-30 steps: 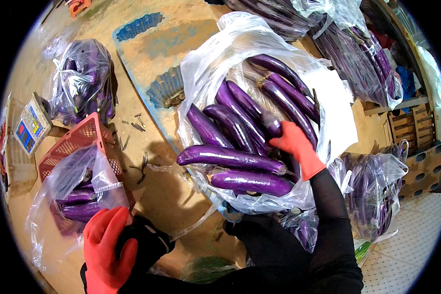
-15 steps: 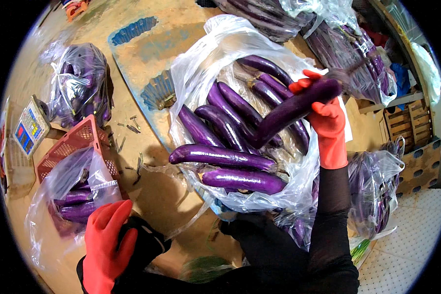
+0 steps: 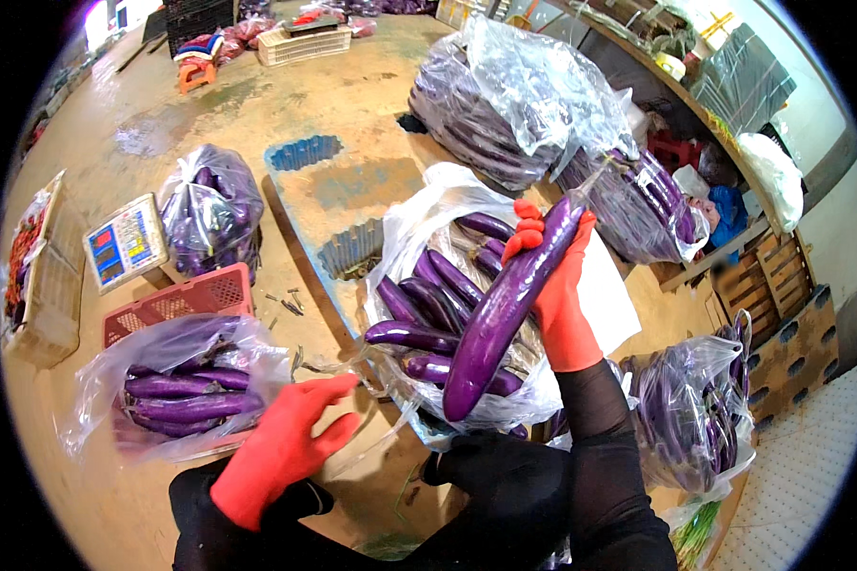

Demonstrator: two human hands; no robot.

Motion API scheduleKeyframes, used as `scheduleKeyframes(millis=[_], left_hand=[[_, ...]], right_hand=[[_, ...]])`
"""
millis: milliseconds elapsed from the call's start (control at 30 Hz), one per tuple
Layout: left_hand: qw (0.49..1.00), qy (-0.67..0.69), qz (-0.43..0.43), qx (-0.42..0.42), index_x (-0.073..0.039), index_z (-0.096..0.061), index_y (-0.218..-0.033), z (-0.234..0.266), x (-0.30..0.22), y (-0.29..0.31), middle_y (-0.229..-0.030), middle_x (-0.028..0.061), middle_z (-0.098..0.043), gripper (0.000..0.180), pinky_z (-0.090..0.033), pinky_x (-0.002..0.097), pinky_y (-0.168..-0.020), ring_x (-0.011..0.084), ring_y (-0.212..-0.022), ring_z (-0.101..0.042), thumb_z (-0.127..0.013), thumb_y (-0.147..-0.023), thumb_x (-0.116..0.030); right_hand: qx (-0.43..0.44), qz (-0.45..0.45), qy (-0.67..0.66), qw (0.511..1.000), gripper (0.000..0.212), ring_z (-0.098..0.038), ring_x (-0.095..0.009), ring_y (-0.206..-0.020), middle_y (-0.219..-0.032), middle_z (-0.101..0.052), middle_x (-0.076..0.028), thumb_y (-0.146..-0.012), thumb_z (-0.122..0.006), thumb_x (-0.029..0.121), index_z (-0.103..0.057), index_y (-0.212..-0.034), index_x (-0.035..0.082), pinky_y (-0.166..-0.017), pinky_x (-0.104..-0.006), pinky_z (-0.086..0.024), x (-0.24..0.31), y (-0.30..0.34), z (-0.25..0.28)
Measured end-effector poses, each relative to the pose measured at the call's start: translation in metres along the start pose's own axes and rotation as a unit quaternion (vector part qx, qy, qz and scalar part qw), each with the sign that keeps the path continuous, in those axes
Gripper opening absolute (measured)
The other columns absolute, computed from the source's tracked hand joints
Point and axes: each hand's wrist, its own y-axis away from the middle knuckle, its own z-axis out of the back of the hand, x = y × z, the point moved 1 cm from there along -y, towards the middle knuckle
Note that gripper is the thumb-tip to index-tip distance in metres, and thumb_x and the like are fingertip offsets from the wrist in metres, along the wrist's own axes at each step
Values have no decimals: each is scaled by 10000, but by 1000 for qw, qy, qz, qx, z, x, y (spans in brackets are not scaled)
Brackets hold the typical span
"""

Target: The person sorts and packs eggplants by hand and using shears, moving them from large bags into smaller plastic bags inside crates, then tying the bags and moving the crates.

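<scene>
My right hand [image 3: 564, 309], in a red rubber glove, grips a long purple eggplant [image 3: 505, 328] near its stem end. The eggplant slants above an open clear plastic bag [image 3: 452, 181] in which several more eggplants [image 3: 412, 336] lie. My left hand [image 3: 290, 440], gloved in red too, is empty, with fingers stretched and thumb apart. It hovers beside a pink plastic basket [image 3: 186, 303] lined with a clear bag [image 3: 95, 381]. Several eggplants [image 3: 186, 407] lie side by side in that lined basket.
Beyond the basket stand a digital scale [image 3: 124, 246] and a filled eggplant bag [image 3: 209, 214]. A blue-edged pallet [image 3: 357, 181] lies under the open bag. Large eggplant bags [image 3: 486, 114] are at the far right; another bag [image 3: 681, 419] sits nearer right. Stem scraps [image 3: 286, 305] litter the floor.
My view has tilted up, showing more of the room. The held eggplant has swung steeper, stem end up. My left hand has moved right, away from the basket's near side.
</scene>
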Motion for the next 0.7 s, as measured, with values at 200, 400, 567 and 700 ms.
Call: scheduleKeyframes(millis=[200,400,567,700], left_hand=[[898,434,14,69,-46,-347,-1354,-57,6,-17,-1184,144,-548,581,-456,333,-884,212,-1021,-574,-617,-881,-246],[807,579,67,97,-40,-335,-1328,-62,-22,-21,-1123,159,-572,626,-506,347,-787,220,-969,-601,-662,-852,-281],[979,55,-38,-192,-13,-360,-1303,-51,0,-32,-1111,206,-575,739,-473,414,-835,350,-998,-584,-744,-723,-263],[973,117,-152,-125,-24,-311,-1371,-33,22,-29,-1146,169,-566,843,-452,396,-867,300,-1044,-568,-762,-689,-229]], right_hand=[[-36,-1,118,992,889,-529,-185,-590,-667,-533,-46,-761,-434,764,-529,-1014,-83,-636,-330,-475,-72,18,-47],[62,-77,185,978,749,-595,-293,-896,-962,-604,-134,-836,-464,653,-513,-1110,-43,-845,-389,-473,-118,27,-59],[-21,39,232,972,383,-559,-317,-1049,-1142,-546,-156,-881,-614,301,-521,-1122,18,-918,-452,-458,-105,28,-61],[-19,55,229,972,217,-567,-285,-1027,-1054,-580,-133,-910,-553,198,-581,-1022,15,-919,-446,-463,-96,21,-63]])
